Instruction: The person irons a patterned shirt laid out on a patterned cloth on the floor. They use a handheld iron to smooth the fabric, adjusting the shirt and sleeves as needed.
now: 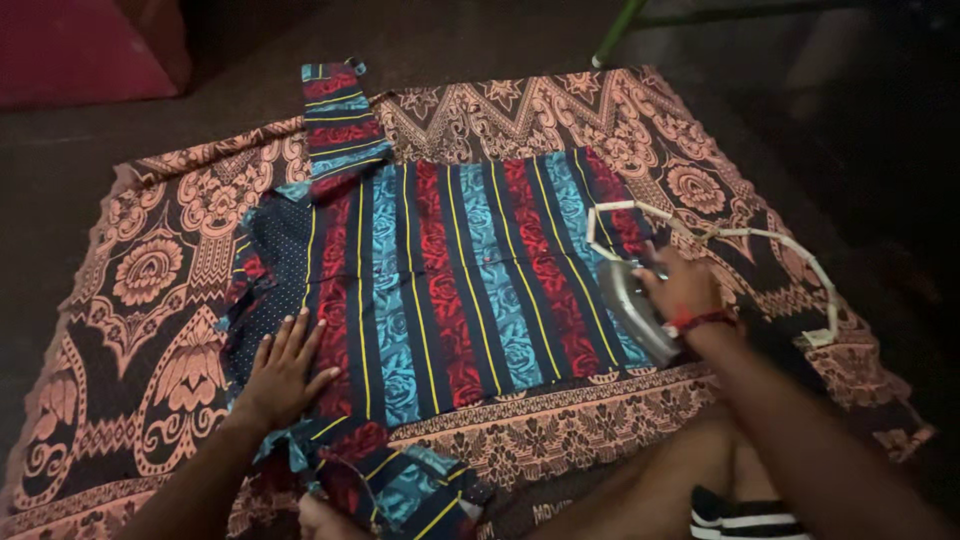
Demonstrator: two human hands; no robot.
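- Striped garment (460,280): lying spread flat in the middle of the patterned cloth, its red, blue and dark stripes with thin yellow lines running from near to far; one sleeve (343,115) is reaching toward the far edge, and another part is bunching at the near edge.
- Left hand (285,370): lying palm down, fingers spread wide, and pressing on the near left part of the garment; it is holding nothing.
- Right hand (685,290): closing around the handle of a metal iron (632,305), which is sitting on the right edge of the garment.
- Cord (760,240): a dark-and-white banded cord is looping from the iron out to the right, across the cloth.
- Patterned cloth (150,280): a dark and orange-pink floral sheet is lying on the floor (60,170) beneath the garment and reaching beyond it on all sides.
- Green pole (615,35): standing at the far edge, just beyond the cloth.
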